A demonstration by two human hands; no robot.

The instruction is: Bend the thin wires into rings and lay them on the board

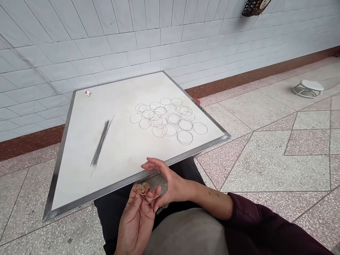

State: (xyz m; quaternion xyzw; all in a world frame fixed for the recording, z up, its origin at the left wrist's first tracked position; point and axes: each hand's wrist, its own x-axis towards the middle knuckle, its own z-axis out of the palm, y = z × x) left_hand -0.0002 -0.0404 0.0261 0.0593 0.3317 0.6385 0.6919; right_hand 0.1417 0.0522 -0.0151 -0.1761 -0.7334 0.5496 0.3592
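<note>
Pinching a crinkled, tan, tape-like coil (143, 188) betw. thumb and fingertips, the left hand (138, 209) is palm-up over the lap, just off the table's near edge. A thin, dark, round wire hoop (156, 169) runs by its fingertips, seemingly touching the coil. The right hand (172, 184) arches in a wide C about the hoop's right side, fingers above, thumb below; contact's likely, but can't tell if it grips.

Risks, IMO: wire's prob. springy, so a loose pinch could let the hoop ping open or drop, esp. w/ only lap and floor beneath. Join isn't visible, so no telling how well it's closed. Too hard a squeeze could push it oval. Tan strip might unroll if thumb pressure eases, or cling to skin if it's sticky.

Materials: table (127, 152) = smooth off-white top w/ dull metal edging. On its right, approx. two dozen thin wire hoops (168, 120), flat, overlapping; tugging one could snag others. On its left, a slim bundle of straight dark wires (101, 143), slanted, a few ends straggling; those could prick. Far left corner: tiny red-and-white ornament (88, 94). Behind, glossy white wall tiles (119, 44); speckled stone-like floor (247, 170) to the right.
</note>
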